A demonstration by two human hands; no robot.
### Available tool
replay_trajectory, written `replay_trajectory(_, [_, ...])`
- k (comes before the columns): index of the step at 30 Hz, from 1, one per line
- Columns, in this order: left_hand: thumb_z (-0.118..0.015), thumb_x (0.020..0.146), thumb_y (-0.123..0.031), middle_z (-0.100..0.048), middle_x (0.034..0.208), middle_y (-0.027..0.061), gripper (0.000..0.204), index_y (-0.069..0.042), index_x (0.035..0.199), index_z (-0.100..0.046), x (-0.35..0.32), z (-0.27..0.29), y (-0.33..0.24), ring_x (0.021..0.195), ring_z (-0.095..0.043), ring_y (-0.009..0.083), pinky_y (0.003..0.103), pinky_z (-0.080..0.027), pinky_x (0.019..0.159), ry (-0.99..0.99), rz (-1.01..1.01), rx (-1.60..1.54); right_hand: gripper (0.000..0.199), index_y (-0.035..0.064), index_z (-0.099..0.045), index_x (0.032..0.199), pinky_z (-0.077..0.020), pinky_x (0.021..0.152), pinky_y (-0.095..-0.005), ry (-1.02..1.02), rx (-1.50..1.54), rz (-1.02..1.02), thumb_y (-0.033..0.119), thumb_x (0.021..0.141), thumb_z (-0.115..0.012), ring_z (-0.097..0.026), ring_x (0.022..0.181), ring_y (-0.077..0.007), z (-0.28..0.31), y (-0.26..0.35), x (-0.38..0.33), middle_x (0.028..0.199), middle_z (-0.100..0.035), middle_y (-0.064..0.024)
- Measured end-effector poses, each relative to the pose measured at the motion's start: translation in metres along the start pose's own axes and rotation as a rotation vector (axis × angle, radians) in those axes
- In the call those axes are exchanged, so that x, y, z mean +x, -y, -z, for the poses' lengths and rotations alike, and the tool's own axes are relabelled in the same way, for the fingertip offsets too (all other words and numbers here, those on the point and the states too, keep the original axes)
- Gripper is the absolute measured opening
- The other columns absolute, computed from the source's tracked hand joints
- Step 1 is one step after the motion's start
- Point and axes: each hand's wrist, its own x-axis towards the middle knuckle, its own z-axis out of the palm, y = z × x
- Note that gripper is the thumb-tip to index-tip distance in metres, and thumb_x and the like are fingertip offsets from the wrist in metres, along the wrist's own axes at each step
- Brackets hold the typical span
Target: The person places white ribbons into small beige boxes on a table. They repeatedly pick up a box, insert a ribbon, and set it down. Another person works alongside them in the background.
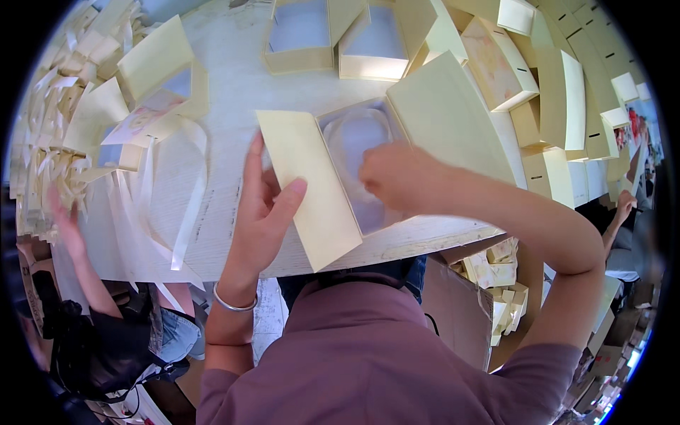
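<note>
An opened cream cardboard gift box (pixel 404 117) with a pale lilac inside lies tilted on the table in front of me. My left hand (pixel 265 202) grips its left panel (pixel 312 191), thumb on the face and fingers behind the edge. Over the box's inside, my right hand (pixel 400 177) is closed with its fingertips pinched together. A sheer white ribbon (pixel 361 115) loops inside the box and runs down to those fingertips, which partly hide its ends. The wide lid (pixel 453 117) is folded out to the right.
Open cream boxes (pixel 301 58) stand along the table's far side, and stacked boxes (pixel 496 64) rise at right. Ribboned boxes (pixel 152 117) crowd the left, with white ribbons (pixel 191 219) trailing over the table (pixel 227 85). A co-worker's hand (pixel 67 216) reaches in at left. A carton (pixel 467 304) of small boxes stands below right.
</note>
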Motion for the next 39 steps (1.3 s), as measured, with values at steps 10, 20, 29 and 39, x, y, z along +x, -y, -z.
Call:
replay_trajectory(10, [-0.06,0.075,-0.011,-0.049,0.114,0.0141,0.044,-0.004,0.117,-0.048,0.04,-0.024,-0.067,0.11,-0.043,0.0261,0.038,-0.029,0.097,0.267,-0.71,0.994,0.011,-0.0004,-0.052,0.085,-0.0449,0.064,-0.0232,-0.192,1.196,0.085,0.011,0.088,-0.05,-0.056,0.062,-0.0104,0.082,-0.004,-0.056,0.07,-0.058,-0.004])
replay_trajectory(20, [-0.055,0.083,-0.015,-0.058,0.078,0.0018,0.015,-0.001,0.087,-0.059,0.072,-0.029,-0.067,0.074,-0.051,0.008,0.024,-0.041,0.069,0.505,-0.064,0.585,0.018,0.0006,-0.055,0.084,-0.0381,0.042,-0.0212,-0.558,1.412,0.107,0.018,0.084,-0.056,-0.046,0.039,-0.0065,0.093,-0.027,-0.106,0.058,-0.055,-0.0045])
replay_trajectory(29, [-0.054,0.081,-0.004,-0.06,0.079,0.0015,0.013,0.002,0.09,-0.06,0.068,-0.047,-0.062,0.075,-0.053,0.0056,0.021,-0.043,0.068,0.433,-0.096,0.374,0.016,-0.0014,-0.061,0.095,-0.0445,0.068,-0.0222,-0.791,1.106,0.145,0.01,0.086,-0.054,-0.055,0.078,-0.0108,0.061,-0.017,-0.078,0.086,-0.06,-0.0047])
replay_trajectory(39, [-0.063,0.063,-0.003,-0.04,0.129,0.0144,0.069,-0.001,0.127,-0.038,0.034,-0.028,-0.073,0.123,-0.034,0.0263,0.037,-0.024,0.102,0.31,-0.594,0.964,0.034,-0.0076,-0.049,0.112,-0.0351,0.099,-0.0355,-1.446,1.479,0.295,0.016,0.093,-0.032,-0.051,0.108,-0.0264,0.105,-0.053,-0.098,0.11,-0.055,-0.0198])
